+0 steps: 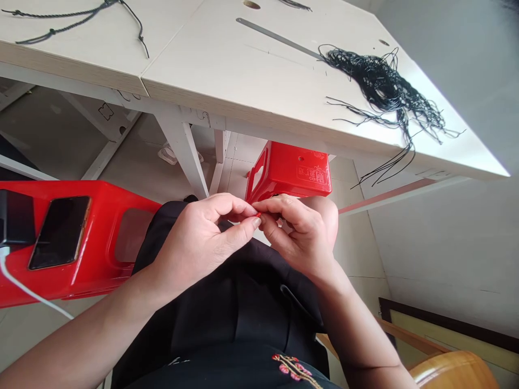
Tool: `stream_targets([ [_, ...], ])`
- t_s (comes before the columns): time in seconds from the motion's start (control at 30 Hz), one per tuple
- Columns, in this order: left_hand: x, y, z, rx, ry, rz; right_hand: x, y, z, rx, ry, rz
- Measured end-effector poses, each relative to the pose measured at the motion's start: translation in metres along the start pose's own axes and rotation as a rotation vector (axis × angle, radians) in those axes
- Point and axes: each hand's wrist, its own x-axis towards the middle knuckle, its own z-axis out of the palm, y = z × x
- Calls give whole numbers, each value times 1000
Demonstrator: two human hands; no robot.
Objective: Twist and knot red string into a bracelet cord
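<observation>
Right now, the seated person's left hand (pixel 206 227) and right hand (pixel 300 224) are meeting fingertip to fingertip above the lap, thumbs and forefingers pinching a small red piece (pixel 258 214); it is mostly hiding between them, so I'm not able to tell what exactly it is. At one o'clock from the hands, a red plastic stool (pixel 302 165) is standing under the pale surface (pixel 219 75). Toward two o'clock, a tangled bundle of black cords (pixel 381 84) is lying up there, some ends dangling over the edge, while a thin metal strip (pixel 279 39) is running up to it. At nine o'clock, a smartphone (pixel 60 232) is resting on another red stool (pixel 99 216).
</observation>
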Motion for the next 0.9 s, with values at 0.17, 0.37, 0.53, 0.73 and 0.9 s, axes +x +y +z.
stream_targets([
  [0.17,-1,2,-2,-173,-52,-185,-2,3,4,51,62,-28],
  [0.37,2,0,0,-342,-33,-267,1,6,4,39,167,-94],
  [0.53,2,-4,1,-301,-76,-272,1,5,5,12,182,-89],
  [0.73,3,-3,1,-303,-97,-292,1,2,6,-17,167,-94],
  [0.9,3,0,1,-388,-100,-329,3,1,5,-1,165,-84],
])
